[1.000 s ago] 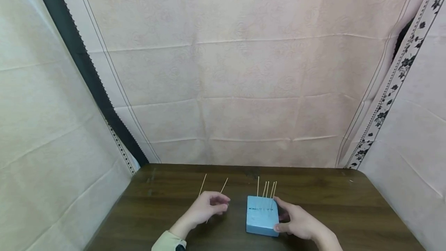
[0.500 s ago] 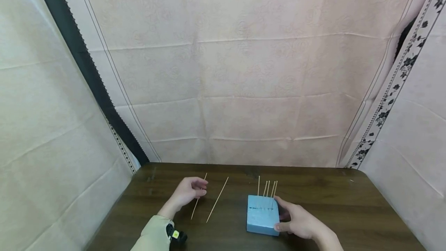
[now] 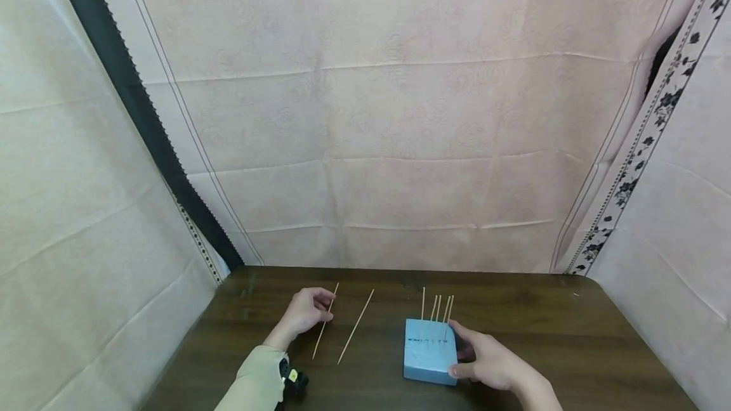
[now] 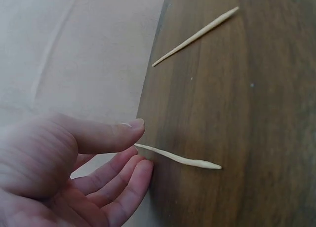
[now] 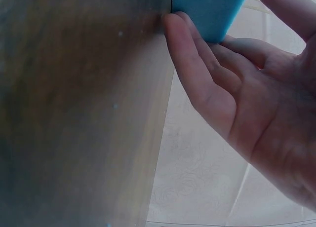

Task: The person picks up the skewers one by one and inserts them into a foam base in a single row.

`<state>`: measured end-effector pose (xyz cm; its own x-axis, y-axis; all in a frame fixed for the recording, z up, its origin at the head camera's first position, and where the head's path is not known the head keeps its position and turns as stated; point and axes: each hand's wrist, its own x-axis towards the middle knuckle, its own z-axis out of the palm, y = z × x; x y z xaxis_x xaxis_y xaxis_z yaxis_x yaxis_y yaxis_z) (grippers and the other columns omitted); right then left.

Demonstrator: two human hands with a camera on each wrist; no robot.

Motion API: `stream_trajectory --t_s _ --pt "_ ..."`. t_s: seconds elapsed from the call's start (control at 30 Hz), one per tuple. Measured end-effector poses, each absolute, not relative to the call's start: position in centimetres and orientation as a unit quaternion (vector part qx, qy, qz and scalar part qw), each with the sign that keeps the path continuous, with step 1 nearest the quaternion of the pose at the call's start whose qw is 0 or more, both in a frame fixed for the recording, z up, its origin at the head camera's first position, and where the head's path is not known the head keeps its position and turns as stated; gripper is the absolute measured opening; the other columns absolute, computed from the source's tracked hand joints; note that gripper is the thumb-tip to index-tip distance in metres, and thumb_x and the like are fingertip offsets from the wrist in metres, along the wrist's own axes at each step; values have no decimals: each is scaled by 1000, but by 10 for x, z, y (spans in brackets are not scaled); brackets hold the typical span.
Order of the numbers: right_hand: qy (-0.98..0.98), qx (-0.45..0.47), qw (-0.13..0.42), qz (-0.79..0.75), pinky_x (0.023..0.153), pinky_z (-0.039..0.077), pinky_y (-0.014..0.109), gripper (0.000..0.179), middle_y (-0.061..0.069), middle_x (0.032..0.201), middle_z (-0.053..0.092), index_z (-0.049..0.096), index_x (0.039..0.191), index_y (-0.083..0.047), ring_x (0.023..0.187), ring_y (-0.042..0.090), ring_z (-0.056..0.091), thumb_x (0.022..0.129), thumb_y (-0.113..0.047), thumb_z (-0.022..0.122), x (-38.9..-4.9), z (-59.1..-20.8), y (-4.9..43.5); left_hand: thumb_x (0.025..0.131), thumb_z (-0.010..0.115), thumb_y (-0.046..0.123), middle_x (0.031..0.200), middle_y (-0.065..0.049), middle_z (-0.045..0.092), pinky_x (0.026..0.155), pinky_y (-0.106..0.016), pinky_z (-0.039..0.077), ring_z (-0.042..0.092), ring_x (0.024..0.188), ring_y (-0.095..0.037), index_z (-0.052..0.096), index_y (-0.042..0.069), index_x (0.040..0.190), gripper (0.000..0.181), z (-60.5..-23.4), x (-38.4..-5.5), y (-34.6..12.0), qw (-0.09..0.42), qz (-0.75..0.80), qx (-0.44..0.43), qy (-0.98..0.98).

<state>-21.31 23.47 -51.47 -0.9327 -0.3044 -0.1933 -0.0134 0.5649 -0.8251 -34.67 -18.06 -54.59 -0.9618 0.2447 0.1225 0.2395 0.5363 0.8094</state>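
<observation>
In the head view, my left hand is at the left one of two thin wooden skewers lying on the table. The left wrist view shows the tapered end of that skewer beside the thumb and the loosely bent fingers, with a gap between thumb and fingers. The second skewer lies to its right. My right hand holds the right side of a light blue block, thumb at the near corner and a finger at the far one. Several skewers stand upright along the block's far part.
A dark wooden table carries everything. Pale cloth hangs behind its far edge, and more cloth hangs at both sides. A dark wrist device sits at my left sleeve.
My left hand has moved left and away from me, off the right skewer and over to the left one. My right hand and the block have stayed in place.
</observation>
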Motion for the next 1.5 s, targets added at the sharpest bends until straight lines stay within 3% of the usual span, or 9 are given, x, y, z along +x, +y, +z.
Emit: stream_trajectory --t_s 0.53,1.0,1.5 --pt "870 -104 160 -455 73 62 47 100 33 142 60 32 161 10 113 39 70 86 -18 91 -213 -515 237 68 86 -19 95 -9 68 77 -39 57 64 83 -20 78 0 112 48 -543 -350 -178 10 414 131 901" --pt "871 -104 159 -453 76 62 49 100 34 142 59 33 161 11 112 39 70 85 -18 92 -213 -513 236 72 81 -20 101 -10 64 74 -36 54 61 85 -20 78 4 114 49 -534 -347 -177 42 392 130 910" --pt "874 -99 155 -450 77 61 49 99 33 143 59 34 161 9 113 38 70 85 -17 92 -213 -513 235 62 74 -21 99 -12 63 72 -36 51 58 85 -23 77 3 116 59 -529 -345 -178 47 379 146 913"
